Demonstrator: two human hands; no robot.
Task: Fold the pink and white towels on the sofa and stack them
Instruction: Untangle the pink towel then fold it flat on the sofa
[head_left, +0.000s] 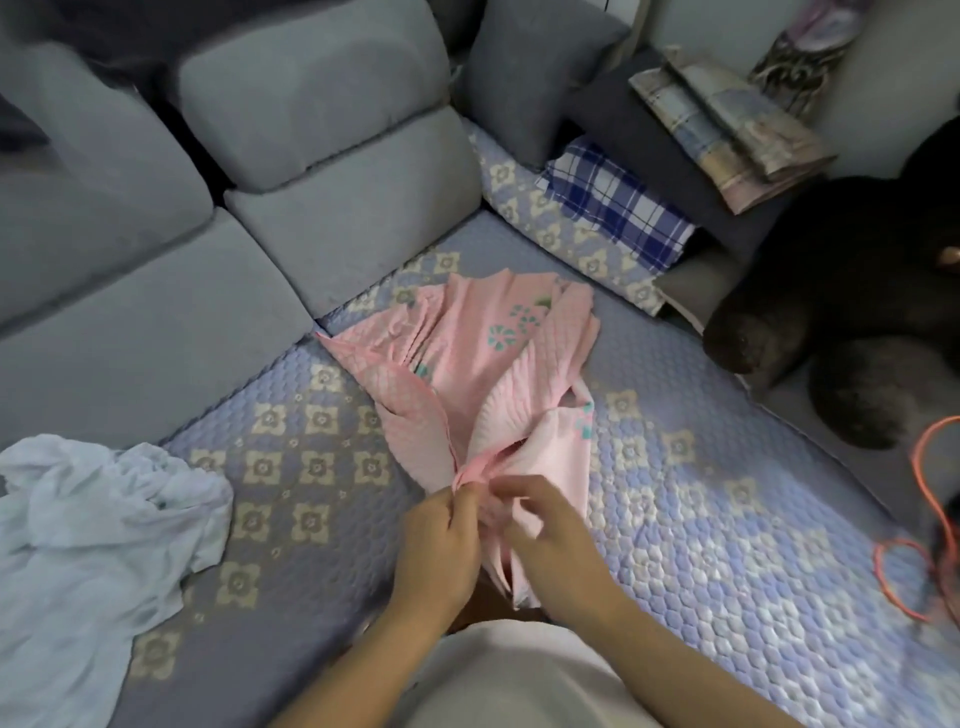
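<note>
A pink towel (467, 374) with green flower prints lies crumpled on the sofa's quilted seat cover (701, 519), its near end bunched and lifted. My left hand (436, 540) pinches that bunched near edge. Right beside it, my right hand (550, 535) grips the same end with curled fingers. A white towel (88, 530) lies in a loose heap at the left, apart from both hands.
Grey sofa cushions (311, 119) line the back and left. A blue plaid cloth (618, 208) and folded checked cloths (727, 130) sit at the back right. A big dark plush toy (852, 280) lies at the right, with an orange cord (930, 519) near the right edge.
</note>
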